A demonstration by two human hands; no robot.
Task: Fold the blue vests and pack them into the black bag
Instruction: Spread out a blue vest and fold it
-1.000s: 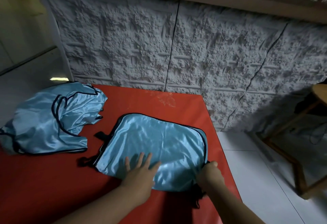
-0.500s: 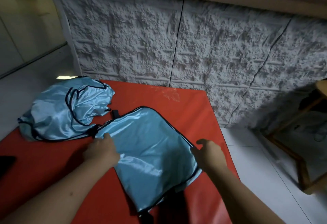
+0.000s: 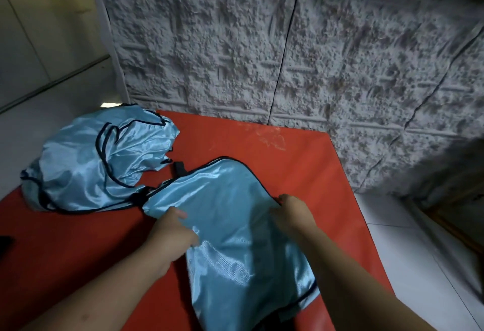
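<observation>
Folded vest (image 3: pixel 235 226), shiny pale blue with dark piping, is gripped by left hand (image 3: pixel 171 236) and right hand (image 3: pixel 293 215).

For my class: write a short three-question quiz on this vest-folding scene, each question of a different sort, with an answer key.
1. True or false: both hands grip the folded vest.
2. Multiple choice: the heap of unfolded vests lies (A) on the person's left of the red table, (B) on the floor, (C) under the folded one.
3. Fill in: the vests' edges are trimmed in a ___ colour.

Key:
1. True: left hand and right hand pinch its opposite edges.
2. A
3. dark
</observation>
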